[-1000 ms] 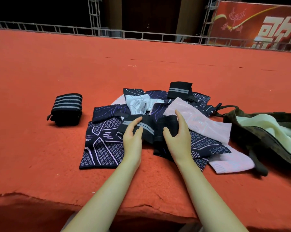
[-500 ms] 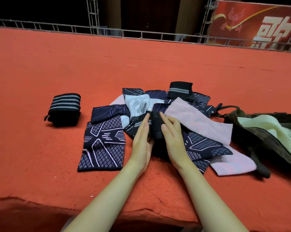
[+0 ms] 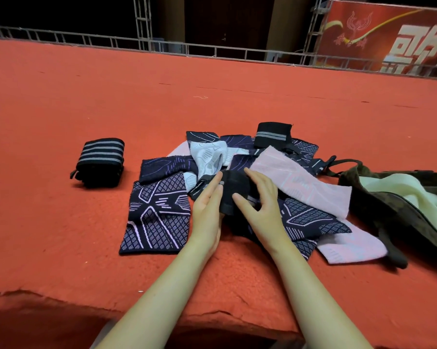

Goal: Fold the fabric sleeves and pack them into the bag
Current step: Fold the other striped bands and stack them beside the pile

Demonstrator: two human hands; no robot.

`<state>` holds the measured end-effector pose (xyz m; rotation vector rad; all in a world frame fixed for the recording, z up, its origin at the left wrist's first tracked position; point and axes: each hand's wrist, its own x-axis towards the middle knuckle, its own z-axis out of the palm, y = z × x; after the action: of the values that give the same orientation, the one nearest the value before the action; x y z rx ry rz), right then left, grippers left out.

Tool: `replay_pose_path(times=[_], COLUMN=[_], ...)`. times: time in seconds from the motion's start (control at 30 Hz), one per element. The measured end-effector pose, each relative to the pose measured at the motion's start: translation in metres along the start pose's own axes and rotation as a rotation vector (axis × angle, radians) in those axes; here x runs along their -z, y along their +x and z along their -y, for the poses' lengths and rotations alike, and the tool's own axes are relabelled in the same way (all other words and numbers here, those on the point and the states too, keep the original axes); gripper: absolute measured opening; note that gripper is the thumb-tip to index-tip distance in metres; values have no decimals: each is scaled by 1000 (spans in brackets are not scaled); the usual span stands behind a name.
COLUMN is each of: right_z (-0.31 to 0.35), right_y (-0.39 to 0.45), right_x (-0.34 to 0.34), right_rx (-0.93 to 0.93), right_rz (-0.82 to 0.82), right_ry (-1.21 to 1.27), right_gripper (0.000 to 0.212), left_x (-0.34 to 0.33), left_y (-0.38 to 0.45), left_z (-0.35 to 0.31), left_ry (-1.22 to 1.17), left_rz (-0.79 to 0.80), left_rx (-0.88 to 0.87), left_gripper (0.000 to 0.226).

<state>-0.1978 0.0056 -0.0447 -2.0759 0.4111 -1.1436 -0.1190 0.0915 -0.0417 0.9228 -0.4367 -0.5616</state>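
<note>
Two hands in shot, both on the same black sleeve (image 3: 233, 191) in the middle of the pile. Left hand (image 3: 206, 210) flat against its left side, fingers straight and together, not curled round anything. Right hand (image 3: 259, 205) spread over the top and right side, fingers bent a little and thumb tucked under the near edge, so gripping that black sleeve.

Rough count of the rest: one rolled black bundle with grey stripes (image 3: 100, 162) sitting alone, well apart to the left. One more black striped cuff (image 3: 272, 134) at the far edge of the pile. Navy patterned sleeves (image 3: 157, 217), at least three, hard to split apart where overlapping. Two pink sleeves (image 3: 303, 185), one draped across the pile, one poking out at the near right. One pale grey-white sleeve (image 3: 207, 157) crumpled near the top.

One dark camo bag (image 3: 388, 212) just right of the pile, mouth open, something pale green (image 3: 401, 190) already inside.

Red carpeted table (image 3: 61, 109) with loads of bare room left and behind. Near edge close under the forearms. Metal railing (image 3: 212, 50) along the far edge, one red banner (image 3: 388, 36) behind it.
</note>
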Motion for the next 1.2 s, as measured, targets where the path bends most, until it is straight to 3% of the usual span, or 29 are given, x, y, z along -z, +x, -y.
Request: replay_pose_path(times=[0.1, 0.33, 0.43, 0.5, 0.6, 0.7, 0.9, 1.0, 1.1, 1.2], right_z=[2, -3, 1, 3, 8, 11, 6, 2, 5, 4], right_y=[1, 3, 5, 5, 5, 5, 3, 4, 4, 6], right_x=[1, -1, -1, 1, 5, 4, 4, 2, -1, 0], right_rx=[1, -176, -262, -323, -486, -585, -561, -518, -476, -472], right_rz=[-47, -174, -191, -203, -120, 7, -119, -130, -98, -110], right_ry=[-44, -80, -14, 66, 345, 634, 579, 421, 277, 276], right_gripper=[38, 42, 31, 30, 50, 35, 25, 17, 13, 13], left_x=[2, 0, 1, 2, 5, 5, 6, 5, 3, 2], left_y=[0, -1, -1, -1, 0, -1, -2, -3, -3, 2], left_z=[5, 9, 10, 9, 9, 8, -2, -2, 4, 8], left_ry=[92, 194, 231, 219, 154, 191, 359, 393, 413, 315], left_rz=[-9, 69, 114, 114, 86, 65, -54, -40, 68, 77], left_rx=[-43, -90, -103, -101, -97, -156, -356, -412, -398, -307], left_gripper=[27, 37, 47, 51, 50, 47, 60, 60, 53, 40])
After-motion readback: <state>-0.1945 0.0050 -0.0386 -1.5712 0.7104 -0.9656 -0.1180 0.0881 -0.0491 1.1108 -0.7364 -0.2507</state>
